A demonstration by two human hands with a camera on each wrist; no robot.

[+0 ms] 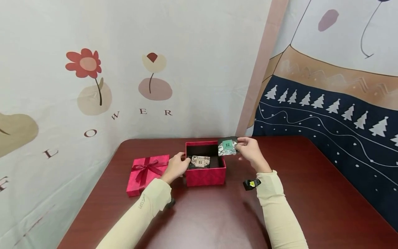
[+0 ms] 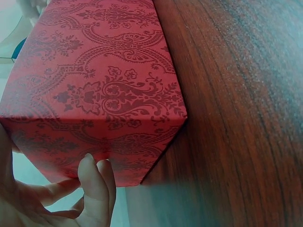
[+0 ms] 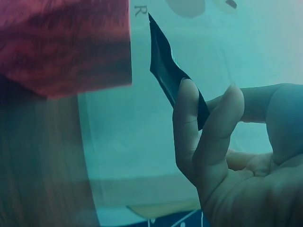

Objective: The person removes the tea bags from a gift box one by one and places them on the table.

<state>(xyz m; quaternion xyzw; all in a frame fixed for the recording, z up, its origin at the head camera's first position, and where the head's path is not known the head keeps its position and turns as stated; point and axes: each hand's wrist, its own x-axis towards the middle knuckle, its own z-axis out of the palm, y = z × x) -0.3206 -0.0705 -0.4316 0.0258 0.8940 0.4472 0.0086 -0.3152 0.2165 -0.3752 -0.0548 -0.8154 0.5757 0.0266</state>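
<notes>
An open red patterned gift box (image 1: 205, 177) stands on the table with a dark inside. My left hand (image 1: 177, 167) grips its left wall, the thumb at the rim and the fingers (image 2: 94, 189) against the outer side. A flat packet with a brown label (image 1: 200, 162) lies in the box, toward the front. Above the box's right rim, my right hand (image 1: 250, 152) pinches the edge of a flat packet with a green label (image 1: 228, 146). In the right wrist view that packet (image 3: 163, 59) appears edge-on and dark between thumb and fingers, apart from the box.
Left of the box lies its red lid (image 1: 136, 176), topped with a dark red ribbon bow (image 1: 148, 168). The brown wooden table (image 1: 211, 214) reaches back to a printed cloth backdrop (image 1: 199, 69). A black strap device (image 1: 251, 184) sits at the right wrist.
</notes>
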